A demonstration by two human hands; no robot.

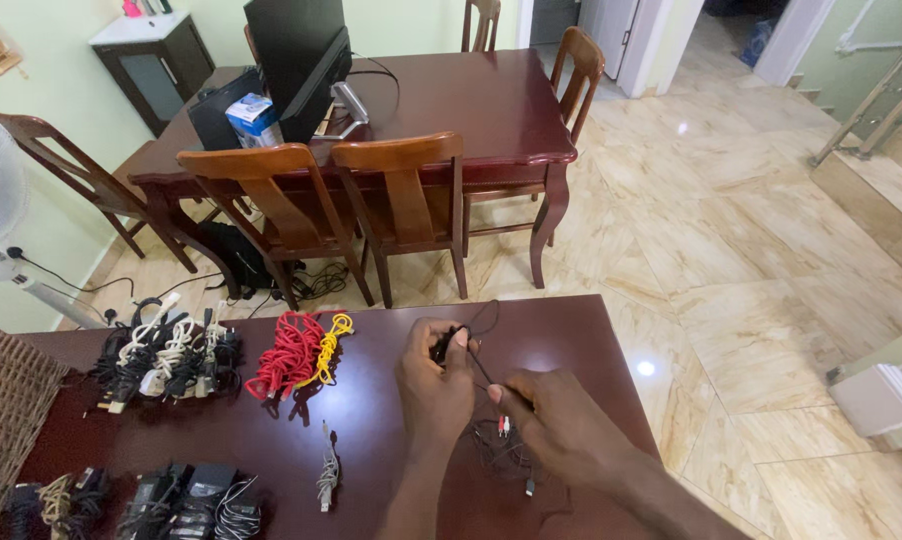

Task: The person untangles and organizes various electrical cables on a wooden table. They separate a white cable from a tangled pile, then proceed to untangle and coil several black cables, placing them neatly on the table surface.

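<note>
Right hand (pixel 561 425): pinched on a thin black cable (pixel 483 372) above the table (pixel 571 330). Left hand (pixel 436 375): gripping its coiled end. I judge winding is underway; next calls for steady loops. Nearby: red and yellow cords (pixel 296 352), grey cable (pixel 328 470), bundled adapters (pixel 166 355); nothing obstructs.

a dark reddish-brown glossy wooden table (pixel 371 440) carries the lot. at 10 o'clock lie bundled black and white cables (pixel 166 355); toward 11, a coiled red and yellow cable bundle (pixel 296 355). at 6, 1 short grey cable (pixel 328 470). at 8, black power adapters (pixel 186 500). at 9, a woven wicker mat (pixel 6 400).
</note>
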